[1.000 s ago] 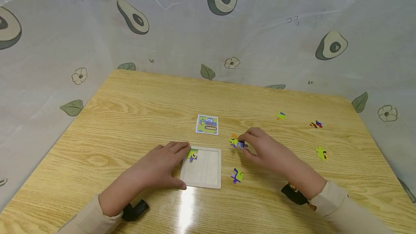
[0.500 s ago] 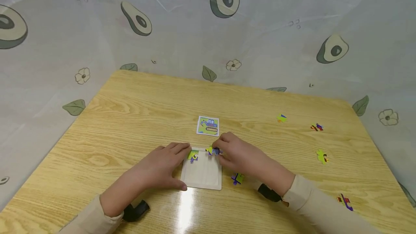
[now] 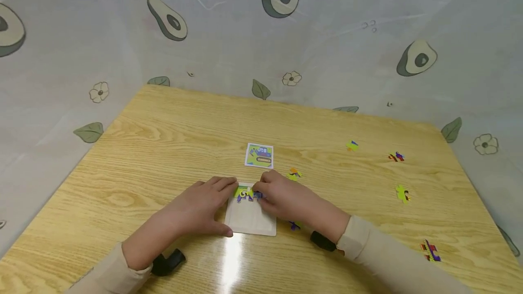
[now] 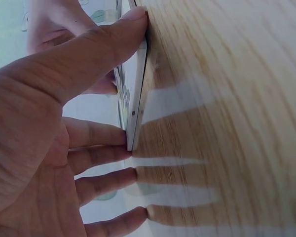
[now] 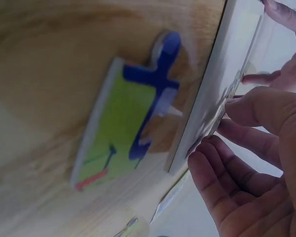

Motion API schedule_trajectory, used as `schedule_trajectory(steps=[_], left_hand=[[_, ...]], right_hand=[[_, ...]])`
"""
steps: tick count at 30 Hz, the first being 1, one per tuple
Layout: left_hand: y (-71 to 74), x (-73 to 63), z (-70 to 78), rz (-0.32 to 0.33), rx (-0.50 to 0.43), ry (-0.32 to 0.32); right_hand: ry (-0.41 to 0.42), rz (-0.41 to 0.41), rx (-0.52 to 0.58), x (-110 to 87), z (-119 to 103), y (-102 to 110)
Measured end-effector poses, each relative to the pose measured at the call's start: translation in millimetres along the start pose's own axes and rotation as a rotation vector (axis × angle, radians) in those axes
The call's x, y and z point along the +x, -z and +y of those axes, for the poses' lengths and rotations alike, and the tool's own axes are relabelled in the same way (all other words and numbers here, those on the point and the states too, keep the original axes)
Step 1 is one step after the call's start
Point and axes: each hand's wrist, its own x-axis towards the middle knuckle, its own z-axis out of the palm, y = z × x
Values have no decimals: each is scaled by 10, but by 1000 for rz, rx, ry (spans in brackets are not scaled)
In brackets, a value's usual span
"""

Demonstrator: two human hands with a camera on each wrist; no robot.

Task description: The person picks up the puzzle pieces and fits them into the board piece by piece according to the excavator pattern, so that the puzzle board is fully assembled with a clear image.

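Observation:
A pale square puzzle tray [image 3: 249, 221] lies on the table. In its upper left corner sits a green and yellow jigsaw piece [image 3: 239, 191]. My right hand [image 3: 288, 196] pinches a blue and yellow jigsaw piece [image 3: 256, 194] between thumb and fingers at the tray's top edge, beside the corner piece; the fingers partly cover it. My left hand [image 3: 192, 210] rests along the tray's left side, its fairly straight fingers and thumb touching the rim. The right wrist view has a green and blue jigsaw piece [image 5: 121, 118] lying beside the tray, mostly hidden by the right hand in the head view.
A small picture card of an excavator [image 3: 259, 155] lies behind the tray. An orange and green piece [image 3: 293, 174] is just right of it. Farther right lie several loose pieces, among them a green one [image 3: 402, 193] and a red and purple striped one [image 3: 431, 251].
My right hand has picked the blue and yellow jigsaw piece up from right of the tray and carried it left into the tray, beside the corner piece. The left hand has stayed put.

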Motion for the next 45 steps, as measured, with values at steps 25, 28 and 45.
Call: schedule_trajectory(steps=[25, 28, 45], left_hand=[[9, -37, -6, 12, 11, 0], [8, -32, -8, 14, 14, 0], [-34, 20, -11, 2, 8, 8]], right_hand=[[22, 60, -54, 89, -91, -105], [23, 41, -37, 90, -78, -100], [-104, -24, 73, -354, 70, 89]])
